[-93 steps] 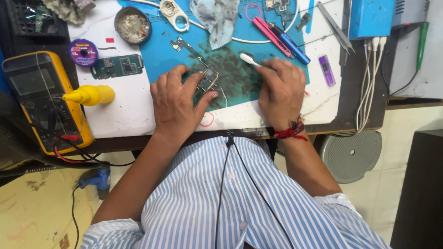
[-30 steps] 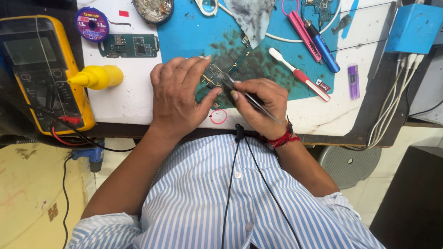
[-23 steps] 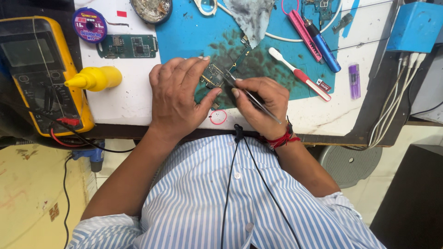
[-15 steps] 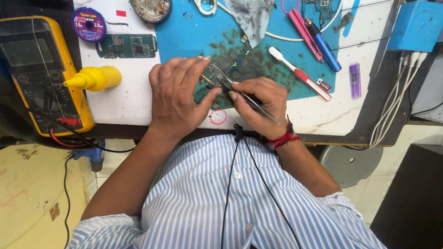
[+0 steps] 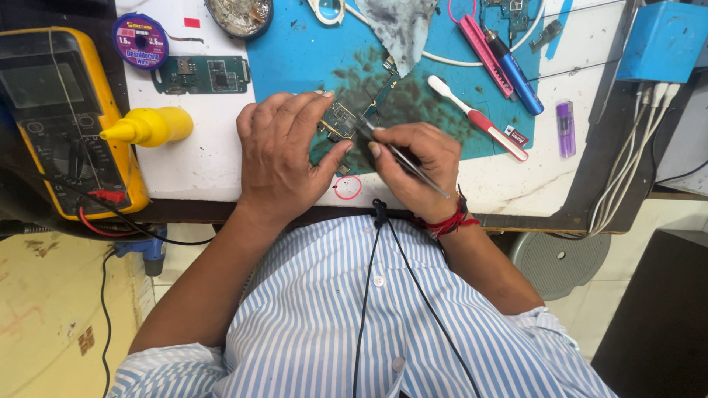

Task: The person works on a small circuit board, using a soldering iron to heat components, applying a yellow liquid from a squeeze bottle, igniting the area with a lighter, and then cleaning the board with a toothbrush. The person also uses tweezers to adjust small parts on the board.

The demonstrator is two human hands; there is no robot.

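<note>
Head view, looking straight down: the small circuit board (image 5: 341, 119) lay on the stained blue mat (image 5: 295, 55) near the front edge of the counter (image 5: 192, 158), just beyond the fingertips of both hands. The left hand (image 5: 284, 158) was spread over the board's near left side, fingers curled with their tips on the board's edge and the thumb stretched toward the right, pinning the board flat. The right hand (image 5: 413, 166) was closed around one pair of metal tweezers (image 5: 394, 152), pinched between thumb and forefinger, the tips resting on the board's right end just beside the left thumb; the handle end ran back across the knuckles toward the wrist, which wore a red thread band (image 5: 446, 221). Count on the counter: two circuit boards in full view, the one in hand and a second green board (image 5: 200, 74) lying well to the left, apart from both hands. One yellow multimeter (image 5: 63, 118) at the far left edge, one yellow squeeze bottle (image 5: 151, 125) lying just beside it, one purple spool (image 5: 140, 40) behind. One white and red toothbrush (image 5: 478, 118) right of the right hand, near but not touching it. One pink tool (image 5: 483, 44) and one blue pen-shaped tool (image 5: 516, 74) lay side by side, one purple lighter (image 5: 565, 129) beyond, one blue box (image 5: 664, 40) at the far right corner.
</note>
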